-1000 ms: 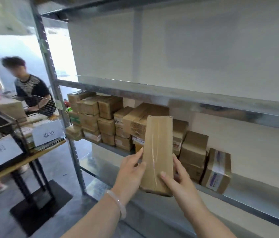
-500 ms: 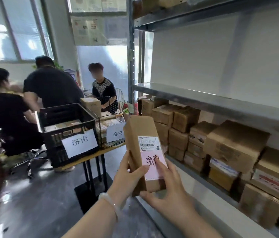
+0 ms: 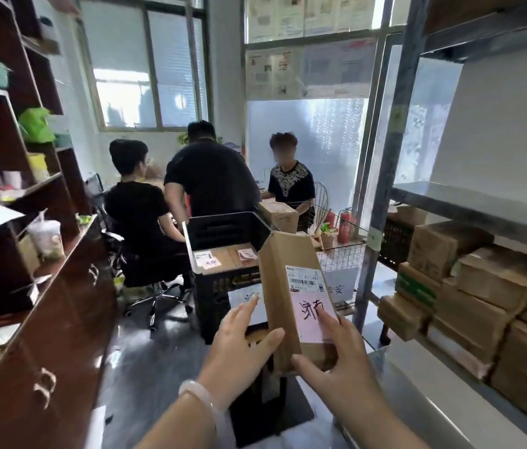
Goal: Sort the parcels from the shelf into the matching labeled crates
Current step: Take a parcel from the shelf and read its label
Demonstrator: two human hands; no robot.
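Parcel (image 3: 288, 293), a tall brown cardboard box, stood nearly upright in mid-air, leaning a little to the left, gripped at its lower end between both hands. On its near face sat a white label (image 3: 305, 279) with a barcode, and below it a pink label (image 3: 311, 320) with two handwritten characters. Left hand (image 3: 239, 348) clasped the left side: its fingers (image 3: 250, 303) lay fairly straight up along that side while the thumb pressed across the front edge. Right hand (image 3: 341, 358) grasped the bottom right corner, thumb hooked over the lower front and fingertips resting on the lower right part of the pink label. A pale bracelet (image 3: 199, 396) circled the left wrist. Just behind the parcel stood a black crate (image 3: 223, 226) with a few flat parcels inside; the paper sign on its front was mostly hidden by the parcel and the left hand. A wire basket (image 3: 343, 257) stood just right of the crate. To the right, a metal shelf (image 3: 475, 205) carried stacked cardboard boxes (image 3: 482, 286). Three people (image 3: 210, 176) were gathered beyond the crate
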